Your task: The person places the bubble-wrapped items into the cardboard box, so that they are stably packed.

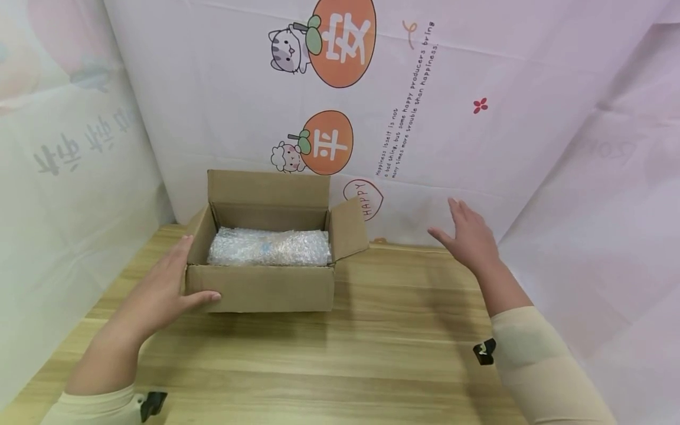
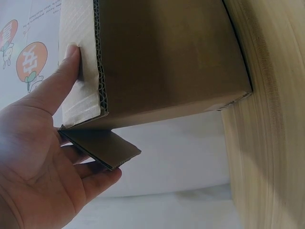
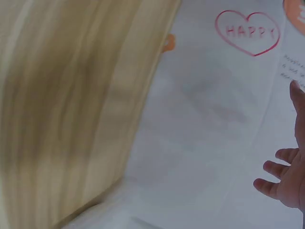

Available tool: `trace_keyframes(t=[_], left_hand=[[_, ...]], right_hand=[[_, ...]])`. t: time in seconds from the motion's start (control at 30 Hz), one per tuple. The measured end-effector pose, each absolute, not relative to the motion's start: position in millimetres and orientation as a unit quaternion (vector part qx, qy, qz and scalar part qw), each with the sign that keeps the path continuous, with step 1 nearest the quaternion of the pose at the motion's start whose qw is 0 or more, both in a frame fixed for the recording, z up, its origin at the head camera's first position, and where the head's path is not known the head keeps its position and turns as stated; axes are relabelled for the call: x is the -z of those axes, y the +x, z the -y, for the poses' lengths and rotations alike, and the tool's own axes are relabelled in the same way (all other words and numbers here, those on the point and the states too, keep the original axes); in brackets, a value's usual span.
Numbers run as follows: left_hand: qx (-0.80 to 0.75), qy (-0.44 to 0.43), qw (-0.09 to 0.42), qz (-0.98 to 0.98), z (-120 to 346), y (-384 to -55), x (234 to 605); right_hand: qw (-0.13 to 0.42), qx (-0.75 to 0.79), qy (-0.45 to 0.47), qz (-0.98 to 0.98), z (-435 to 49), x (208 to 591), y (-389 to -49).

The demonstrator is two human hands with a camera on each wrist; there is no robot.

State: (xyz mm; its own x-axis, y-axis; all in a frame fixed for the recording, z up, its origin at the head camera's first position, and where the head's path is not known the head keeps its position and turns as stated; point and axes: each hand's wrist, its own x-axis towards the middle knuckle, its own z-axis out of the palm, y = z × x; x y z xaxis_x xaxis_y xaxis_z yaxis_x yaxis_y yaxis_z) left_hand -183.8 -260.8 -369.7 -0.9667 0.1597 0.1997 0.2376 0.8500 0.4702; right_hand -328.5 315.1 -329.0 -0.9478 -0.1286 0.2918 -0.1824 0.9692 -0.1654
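An open cardboard box (image 1: 260, 289) stands on the left part of the table, with a bundle in clear bubble wrap (image 1: 271, 247) lying inside it. One flap stands up at the back, and the right flap (image 1: 347, 227) leans outward. My left hand (image 1: 154, 295) grips the box's front left corner. Its thumb presses the front face, while the fingers lie behind the small left flap (image 2: 105, 148) in the left wrist view. Off to the box's right, my right hand (image 1: 470, 239) is held in the air near the back sheet, fingers extended and holding nothing.
Beneath the box is a wood-grain table (image 1: 319, 366). A printed white sheet (image 1: 228, 88) hangs behind it, with more sheets at the left (image 1: 64, 218) and right (image 1: 600, 236). A small black device (image 1: 484, 352) sits by the right sleeve.
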Motion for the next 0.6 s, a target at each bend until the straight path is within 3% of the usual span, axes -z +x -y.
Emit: trace_keyframes(t=[0.6], left_hand=[[0.257,-0.098,0.077,0.958,260.8,-183.2,370.7]], right_hand=[[0.065,-0.061,-0.069,0.994,-409.8,403.2,-322.6]])
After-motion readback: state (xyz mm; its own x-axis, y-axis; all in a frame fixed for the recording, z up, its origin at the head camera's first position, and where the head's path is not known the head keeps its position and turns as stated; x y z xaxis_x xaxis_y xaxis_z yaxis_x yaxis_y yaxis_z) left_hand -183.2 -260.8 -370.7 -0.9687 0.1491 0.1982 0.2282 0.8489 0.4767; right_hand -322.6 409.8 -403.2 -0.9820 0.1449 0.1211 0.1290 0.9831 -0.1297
